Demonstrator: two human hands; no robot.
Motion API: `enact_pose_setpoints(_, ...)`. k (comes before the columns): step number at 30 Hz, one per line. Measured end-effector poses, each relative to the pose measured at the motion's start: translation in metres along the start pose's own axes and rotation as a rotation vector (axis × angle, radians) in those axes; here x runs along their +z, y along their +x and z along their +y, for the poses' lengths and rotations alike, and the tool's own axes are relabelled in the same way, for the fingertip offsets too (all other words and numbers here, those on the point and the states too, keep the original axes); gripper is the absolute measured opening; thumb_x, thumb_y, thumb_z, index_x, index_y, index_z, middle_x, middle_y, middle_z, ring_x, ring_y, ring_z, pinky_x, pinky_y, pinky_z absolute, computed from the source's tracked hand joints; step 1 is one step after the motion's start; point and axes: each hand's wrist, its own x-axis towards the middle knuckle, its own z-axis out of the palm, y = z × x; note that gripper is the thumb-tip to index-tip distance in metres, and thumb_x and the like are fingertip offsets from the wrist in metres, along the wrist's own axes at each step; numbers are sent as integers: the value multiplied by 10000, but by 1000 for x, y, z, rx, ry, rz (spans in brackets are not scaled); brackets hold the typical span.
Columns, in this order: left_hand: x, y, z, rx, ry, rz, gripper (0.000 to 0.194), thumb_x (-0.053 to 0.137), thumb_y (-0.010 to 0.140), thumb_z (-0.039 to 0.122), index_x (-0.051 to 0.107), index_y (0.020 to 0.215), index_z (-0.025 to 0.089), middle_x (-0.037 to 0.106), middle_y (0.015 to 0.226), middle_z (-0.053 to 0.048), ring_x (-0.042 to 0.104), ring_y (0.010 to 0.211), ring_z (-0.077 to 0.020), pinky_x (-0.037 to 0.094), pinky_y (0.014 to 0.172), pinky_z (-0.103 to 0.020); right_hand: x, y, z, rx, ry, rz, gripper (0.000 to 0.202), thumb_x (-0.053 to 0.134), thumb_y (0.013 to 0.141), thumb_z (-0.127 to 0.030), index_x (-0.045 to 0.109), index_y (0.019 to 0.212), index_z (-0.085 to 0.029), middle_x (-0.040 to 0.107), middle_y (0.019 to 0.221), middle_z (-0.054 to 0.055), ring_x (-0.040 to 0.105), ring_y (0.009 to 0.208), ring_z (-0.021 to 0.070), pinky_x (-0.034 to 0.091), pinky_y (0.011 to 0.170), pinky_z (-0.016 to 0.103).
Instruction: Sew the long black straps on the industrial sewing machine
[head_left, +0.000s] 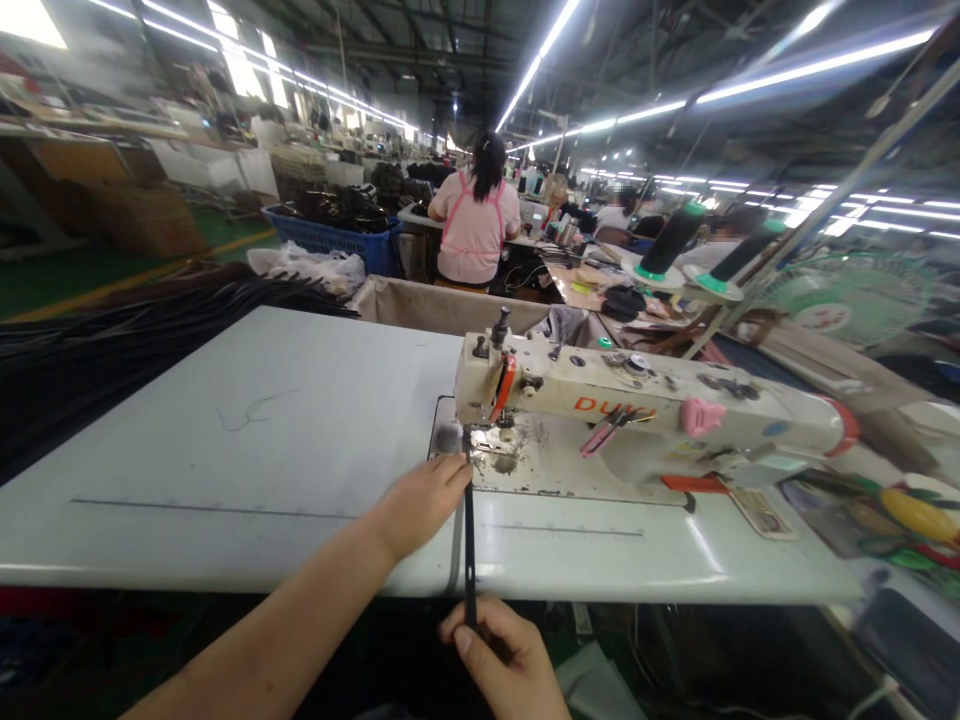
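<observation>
A narrow black strap (470, 540) runs from under the needle area of a white sewing machine (555, 400) toward me, over the table's front edge. My left hand (427, 500) lies at the strap close to the presser foot, fingers together and pressing on it; their tips are partly hidden. Just beyond the table edge, my right hand (502, 645) pinches the strap between thumb and fingers. Small holes show in the strap near that hand. Pink-handled snips (600, 435) hang on the machine's arm.
The white tabletop (225, 420) carries a printed ruler line and loose thread. Black strips (150, 340) are heaped at the left. Two thread cones (671, 245) stand behind the machine. A person in pink (476, 225) sits ahead, beside a blue crate (337, 240).
</observation>
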Motion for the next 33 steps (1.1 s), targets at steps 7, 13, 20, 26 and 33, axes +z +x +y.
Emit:
enact_pose_setpoints(7,4,-1,-1,34,10,36,216,479,1009,114,635,1158,133,672,1228,-151,666,1168,-265,562,1074,-448,13,0,-5,167,165,4,653,698,787,-812,726,802,-159,741,624,64,646,590,165,439,625,265)
enact_pose_setpoints(13,4,-1,-2,26,3,29,222,484,1019,127,634,1184,123,670,1249,-160,661,1188,-266,561,1079,-442,9,-11,-8,142,169,-43,547,705,874,-700,769,799,-163,760,690,72,687,664,183,480,683,282)
enact_pose_setpoints(20,2,-1,-3,33,33,16,203,510,1016,125,640,1172,117,677,1238,-152,668,1176,-258,554,1084,-416,9,-15,-15,121,206,-46,466,734,893,-613,763,735,-176,729,706,55,677,718,194,505,753,309)
enact_pose_setpoints(26,1,-1,-2,34,41,41,220,487,1018,122,633,1184,130,675,1249,-152,674,1164,-252,566,1058,-417,9,-14,-19,108,163,-44,505,703,903,-637,762,700,-178,718,701,58,666,714,198,497,745,311)
enact_pose_setpoints(33,1,-2,-2,40,51,27,204,493,1022,126,641,1162,129,681,1226,-153,679,1153,-250,566,1060,-419,5,-15,-12,79,128,-66,475,653,968,-580,795,744,-185,728,727,56,668,737,192,500,756,298)
